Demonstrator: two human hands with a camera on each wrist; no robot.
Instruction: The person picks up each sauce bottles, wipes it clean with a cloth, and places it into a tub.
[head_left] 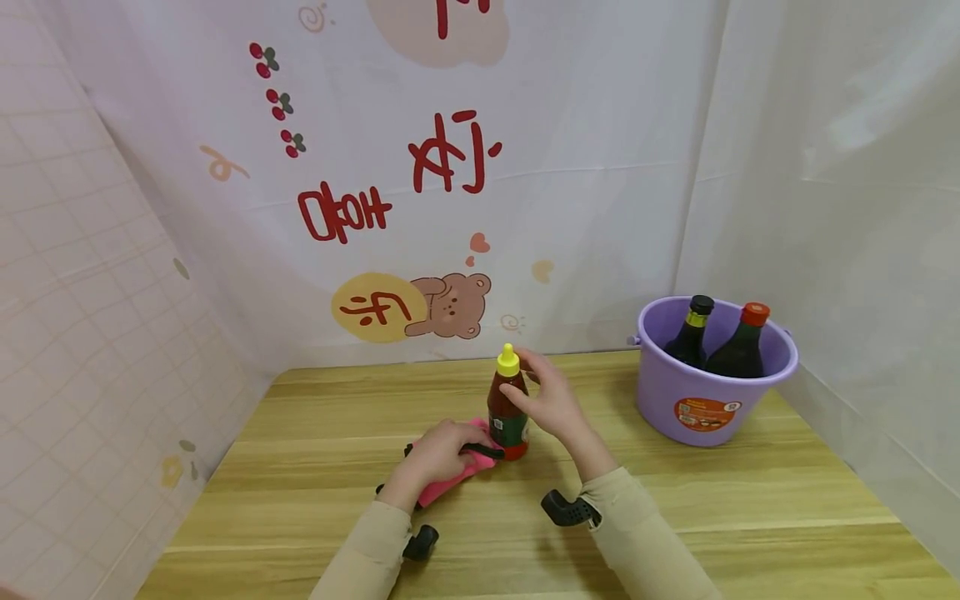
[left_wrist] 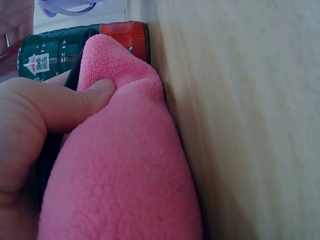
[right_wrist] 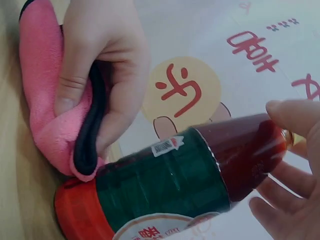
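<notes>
A squeeze-top sauce bottle (head_left: 508, 417) with a yellow nozzle cap, red-brown contents, green label and red base stands upright on the table. My right hand (head_left: 551, 396) holds it near the neck, thumb on one side and fingers curled round the other, as the right wrist view shows. A folded pink fleecy cloth (left_wrist: 120, 165) with black edging is in my left hand (head_left: 441, 450), pinched between thumb and fingers. The cloth's front corner is right at the bottle's red base (right_wrist: 77, 205). Part of the cloth is hidden under the left hand in the head view.
At the right of the wooden table (head_left: 315, 533) stands a purple bucket (head_left: 656, 400). Inside it are a dark bottle with a black cap (head_left: 702, 305) and another with a red cap (head_left: 755, 314). A printed white curtain (head_left: 600, 208) hangs behind the table's back edge.
</notes>
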